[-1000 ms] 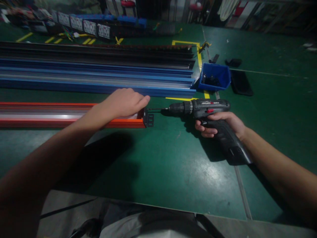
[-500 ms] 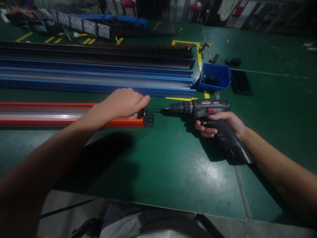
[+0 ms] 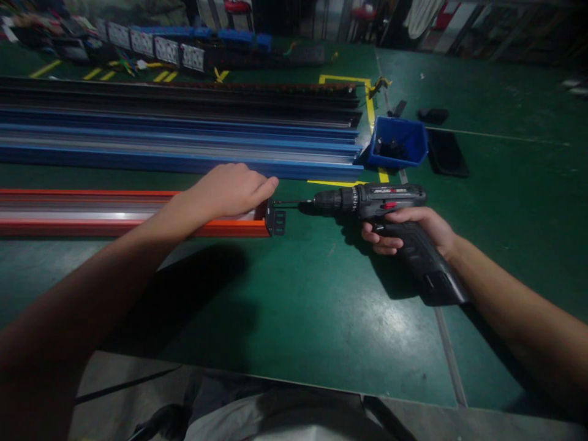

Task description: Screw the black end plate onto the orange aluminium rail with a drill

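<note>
An orange-red rail [image 3: 229, 229] lies lengthwise on the green table, with a black end bracket [image 3: 274, 219] at its right end. My left hand [image 3: 234, 191] is closed over that end of the rail, its thumb at the top of the bracket. In my right hand [image 3: 413, 229] is a black cordless drill [image 3: 390, 196], gripped by the handle. The drill points left, and its long thin bit reaches the bracket's outer face. Whether the tip sits in a screw is too small to tell.
Behind the orange rail lie blue rails [image 3: 184, 144] and black rails [image 3: 184, 98]. A blue bin [image 3: 418, 144] with small dark parts stands beyond the drill, beside a dark flat object [image 3: 448, 153]. Strips with blue parts [image 3: 193, 56] lie at the back left.
</note>
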### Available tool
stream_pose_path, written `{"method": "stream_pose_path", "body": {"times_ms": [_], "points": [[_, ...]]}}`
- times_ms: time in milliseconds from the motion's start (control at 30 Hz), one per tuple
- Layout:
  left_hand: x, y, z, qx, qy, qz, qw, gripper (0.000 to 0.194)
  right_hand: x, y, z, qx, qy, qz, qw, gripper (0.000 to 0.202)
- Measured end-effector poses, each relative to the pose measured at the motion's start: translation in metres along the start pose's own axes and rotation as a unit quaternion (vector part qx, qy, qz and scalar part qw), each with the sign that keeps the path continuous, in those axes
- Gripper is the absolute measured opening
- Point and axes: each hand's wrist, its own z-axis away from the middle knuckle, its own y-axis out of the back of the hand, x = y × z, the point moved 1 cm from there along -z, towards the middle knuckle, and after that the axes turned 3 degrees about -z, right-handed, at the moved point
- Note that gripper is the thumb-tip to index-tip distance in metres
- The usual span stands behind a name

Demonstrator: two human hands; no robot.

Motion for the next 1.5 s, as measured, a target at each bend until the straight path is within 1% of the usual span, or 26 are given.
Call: {"method": "stream_pose_path", "body": {"times_ms": [167,400,500,667,1033,1167,1333,1500], "points": [[0.0012,0.0021,0.0001,-0.016,-0.001,-0.012,1.000,0.069,-0.0002,0.0003,0.0002,-0.009,-0.002,0.004,1.000,0.026],[-0.0003,0.0003,-0.0001,0.008,0.005,0.012,1.000,0.067,0.0000,0.0001,0.0005,-0.001,-0.002,0.000,1.000,0.025],[0.0000,0.0008,-0.0002,0.003,0.003,0.013,1.000,0.066,0.0000,-0.0003,0.0005,-0.005,-0.003,-0.003,1.000,0.026],[0.0008,0.0005,0.0000,-0.003,0.008,0.003,1.000,0.072,0.0000,0.0010,-0.0003,-0.018,0.000,0.001,1.000,0.028],[0.0003,-0.0002,-0.0008,-0.002,-0.007,-0.009,1.000,0.068,0.0000,0.0020,0.0005,-0.018,-0.004,-0.003,1.000,0.028],[-0.0002,-0.0016,-0.0007,0.003,0.003,0.007,1.000,0.068,0.0000,0.0016,0.0006,-0.016,0.000,-0.003,1.000,0.029],[-0.0004,-0.0023,-0.0011,-0.001,0.005,0.002,1.000,0.070,-0.0002,0.0011,0.0003,-0.017,-0.003,-0.002,1.000,0.029],[-0.0004,-0.0016,-0.0011,-0.001,0.004,0.007,1.000,0.067,-0.0002,0.0009,0.0003,-0.017,-0.006,-0.005,1.000,0.029]]}}
